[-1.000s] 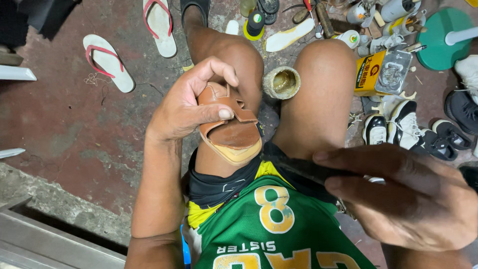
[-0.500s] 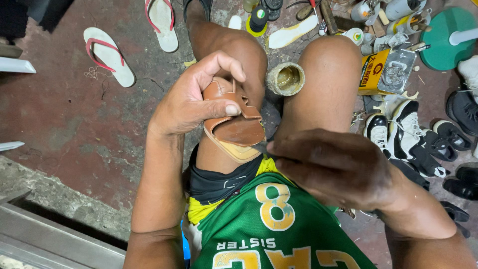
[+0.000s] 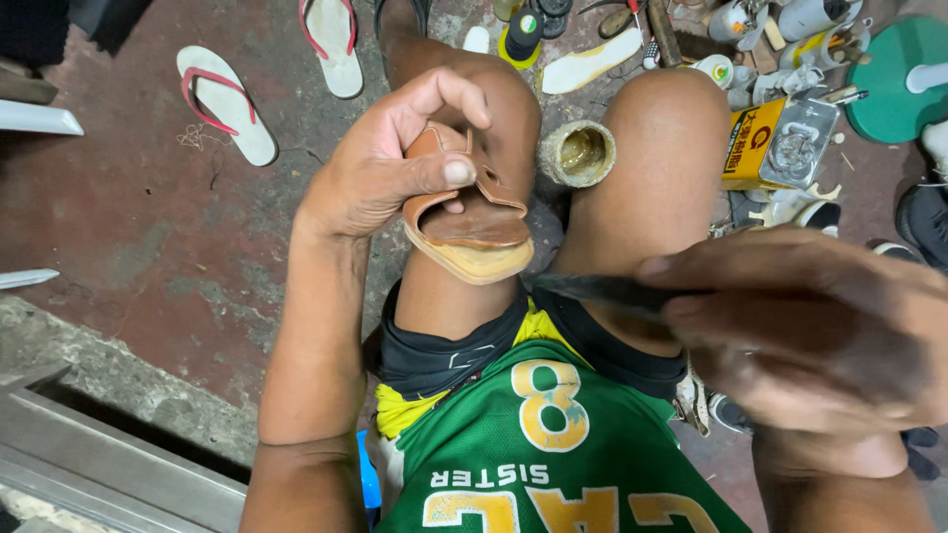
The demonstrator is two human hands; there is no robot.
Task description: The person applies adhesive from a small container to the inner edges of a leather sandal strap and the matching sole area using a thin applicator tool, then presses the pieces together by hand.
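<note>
My left hand (image 3: 390,163) grips a brown leather sandal (image 3: 472,227) over my left knee, thumb pressed on its strap, its tan sole edge facing me. My right hand (image 3: 820,331) is close to the camera at the right and holds a thin dark tool (image 3: 602,289). The tool's tip points left, just below the sandal's sole. A small round pot of yellowish glue (image 3: 578,153) stands on the floor between my knees.
Two white flip-flops with red straps (image 3: 225,99) lie on the reddish floor at the upper left. A yellow tin (image 3: 765,143), bottles, a loose insole (image 3: 592,61), a green round stool (image 3: 904,74) and several shoes (image 3: 923,222) crowd the upper right. A concrete step runs along the lower left.
My right hand has swung from over my lap out to the right and now aims the dark tool at the sandal. The left hand has tilted the sandal slightly.
</note>
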